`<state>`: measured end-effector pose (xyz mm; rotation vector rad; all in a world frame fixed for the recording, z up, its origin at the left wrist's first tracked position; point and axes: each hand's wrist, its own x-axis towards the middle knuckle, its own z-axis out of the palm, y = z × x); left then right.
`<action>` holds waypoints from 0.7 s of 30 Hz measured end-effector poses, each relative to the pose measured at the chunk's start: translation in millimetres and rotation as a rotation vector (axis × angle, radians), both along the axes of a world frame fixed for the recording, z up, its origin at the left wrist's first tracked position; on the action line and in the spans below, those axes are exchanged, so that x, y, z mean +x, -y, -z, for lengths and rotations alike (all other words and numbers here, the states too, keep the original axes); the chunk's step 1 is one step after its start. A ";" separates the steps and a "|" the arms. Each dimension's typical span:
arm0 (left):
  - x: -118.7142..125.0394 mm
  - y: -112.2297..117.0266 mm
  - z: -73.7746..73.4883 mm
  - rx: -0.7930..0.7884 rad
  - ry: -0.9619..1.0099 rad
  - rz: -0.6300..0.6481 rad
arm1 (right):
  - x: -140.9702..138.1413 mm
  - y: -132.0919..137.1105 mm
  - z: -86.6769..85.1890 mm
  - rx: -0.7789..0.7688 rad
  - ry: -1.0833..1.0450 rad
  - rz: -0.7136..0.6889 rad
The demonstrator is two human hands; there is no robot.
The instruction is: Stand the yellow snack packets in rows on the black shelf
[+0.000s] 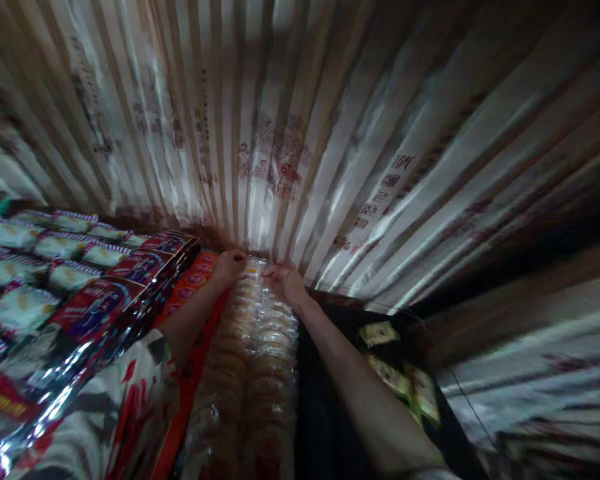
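Two long rows of round, pale gold pieces point(273, 360) lie side by side in the middle, running from close to the person out to the far edge. They look a bit like little cakes or cookies, but it is too blurry to be sure. Each piece sits snug against the next. Clear, crinkly wrap point(260, 303) covers them and shines in white spots. Near the far end there is a small yellow mark point(251, 270).

Both hands are at that far end. The left hand point(229, 268) is at the left corner, with its fingers curled in. The right hand point(289, 285) is at the right corner, with its fingers bent and only a little apart. I cannot tell if either one has hold of the wrap.

Just left of the rows is an orange-red strip point(193, 280) with oval prints. Past it are shiny dark red packs point(105, 307) and many white packets point(25, 310). The left arm wears a white, gray and red sleeve point(115, 400). On the right, small yellowish packets point(379, 333) lie on a black surface point(325, 413). Behind everything hangs a pale, folded sheet point(280, 100) with printed signs.
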<state>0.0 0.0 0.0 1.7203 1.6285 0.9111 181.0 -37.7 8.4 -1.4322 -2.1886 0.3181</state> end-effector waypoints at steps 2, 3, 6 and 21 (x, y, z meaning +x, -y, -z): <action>-0.1 1.0 -0.9 0.005 0.031 0.001 | -3.2 0.2 -0.1 0.011 -0.007 0.025; -0.3 1.7 -1.5 0.003 0.050 -0.003 | -4.9 0.3 -0.2 0.020 -0.012 0.036; -1.5 4.7 -3.7 -0.027 0.122 -0.026 | -9.5 0.8 -1.4 0.056 -0.028 0.060; -9.5 24.9 -23.0 -0.201 0.039 -0.027 | -19.9 4.5 -5.2 0.153 0.047 0.190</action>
